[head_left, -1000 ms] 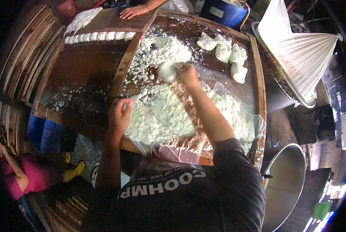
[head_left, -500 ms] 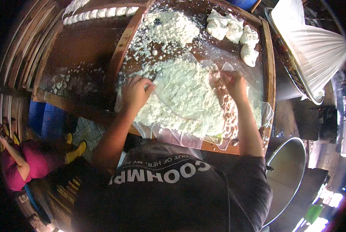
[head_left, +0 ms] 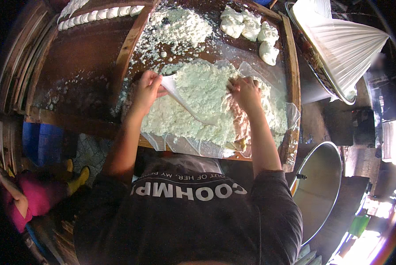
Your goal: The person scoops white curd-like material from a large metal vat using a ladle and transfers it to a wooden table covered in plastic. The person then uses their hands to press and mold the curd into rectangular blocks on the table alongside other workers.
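Observation:
A broad bed of crumbly white mass [head_left: 198, 95] lies on a thin translucent sheet [head_left: 176, 145] on the wooden worktable. My left hand [head_left: 148, 92] is at the left side of the mass, its thumb and fingers pinching a lifted edge of the sheet. From there the edge runs in a taut white fold down over the crumbs to the right. On the right, my right hand [head_left: 245, 90] rests with bent fingers on the mass, over a pinkish-looking strip [head_left: 241, 123]. Its fingertips are hidden, and I cannot see whether it grips anything.
Loose crumbs [head_left: 178, 28] and several smooth white lumps [head_left: 251, 24] lie at the back. A wooden divider [head_left: 129, 44] borders the left section, which holds a white row [head_left: 100, 15]. Right stand a cloth-covered vessel [head_left: 339, 48] and a metal basin [head_left: 319, 190]. Another person [head_left: 39, 192] is far left.
My left hand has raised the sheet's edge into a fold. My right hand has left the sheet's far corner and sits lower on the mass. The whole view has shifted slightly.

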A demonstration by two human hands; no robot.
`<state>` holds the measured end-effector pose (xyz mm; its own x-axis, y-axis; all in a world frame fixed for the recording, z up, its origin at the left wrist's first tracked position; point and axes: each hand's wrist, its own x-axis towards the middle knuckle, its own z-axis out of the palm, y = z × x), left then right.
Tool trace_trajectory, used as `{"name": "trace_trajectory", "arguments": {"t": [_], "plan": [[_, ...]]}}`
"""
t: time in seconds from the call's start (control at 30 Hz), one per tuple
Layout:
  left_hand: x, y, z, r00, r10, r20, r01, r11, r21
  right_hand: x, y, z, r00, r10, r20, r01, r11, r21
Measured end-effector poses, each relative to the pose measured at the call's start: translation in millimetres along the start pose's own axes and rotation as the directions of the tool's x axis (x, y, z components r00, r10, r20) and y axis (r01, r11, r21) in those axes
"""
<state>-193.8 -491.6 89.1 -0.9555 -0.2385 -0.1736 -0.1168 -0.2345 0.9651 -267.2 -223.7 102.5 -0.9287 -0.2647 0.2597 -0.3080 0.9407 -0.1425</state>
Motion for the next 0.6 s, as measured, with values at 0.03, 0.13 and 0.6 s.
{"name": "trace_trajectory", "arguments": {"t": [0.03,0.13,0.6], "plan": [[-1,-8,-4,1.000,-0.006,0.022,0.005,1.000,0.025,-1,6,3,0.998,0.044,0.037,-0.047,0.994,0.101],[-11,-16,0,0.999,0.037,-0.013,-0.038,0.999,-0.029,4,-22,-7,0.997,0.071,0.028,-0.075,0.841,0.535],[-31,-10,88,0.493,0.433,0.754,-0.864,0.344,0.368,37,-59,-1,0.827,-0.552,0.107,0.125,0.365,0.923]]}}
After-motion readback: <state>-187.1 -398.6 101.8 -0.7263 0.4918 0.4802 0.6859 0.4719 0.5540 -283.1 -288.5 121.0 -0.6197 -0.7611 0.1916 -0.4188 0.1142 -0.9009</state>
